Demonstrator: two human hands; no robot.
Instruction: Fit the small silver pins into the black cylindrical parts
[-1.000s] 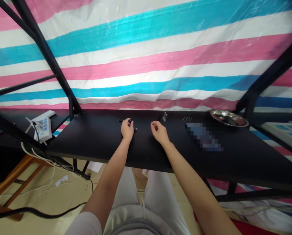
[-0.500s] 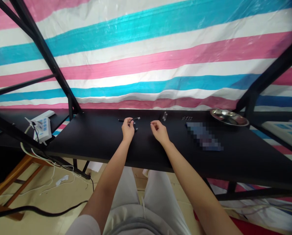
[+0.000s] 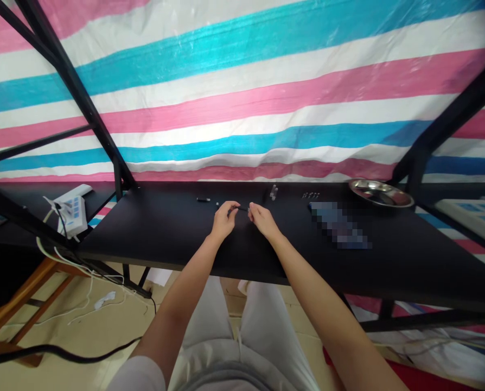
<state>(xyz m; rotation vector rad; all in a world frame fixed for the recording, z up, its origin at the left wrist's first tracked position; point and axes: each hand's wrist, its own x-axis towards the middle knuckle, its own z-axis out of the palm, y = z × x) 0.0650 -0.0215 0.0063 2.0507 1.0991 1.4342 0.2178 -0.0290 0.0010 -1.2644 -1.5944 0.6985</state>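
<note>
My left hand is closed in a pinch around a thin black pen-like stick, which lies roughly level just above the table. At the stick's right end, my right hand has its thumb and forefinger pressed together; whatever small thing may be in that pinch is hidden. Another black stick with a pale end lies on the table left of my hands. Close by my left fingers shows the tip of a further dark piece, mostly covered by the hand.
Behind my right hand are several small clear pieces. Tiny bits lie in a group farther right. A blurred-out flat object and a round metal dish are on the black table's right side. A power strip sits left.
My left hand has picked up a black stick and moved right with it, toward the right hand. The right hand has barely moved; the stick's end now meets its fingertips.
</note>
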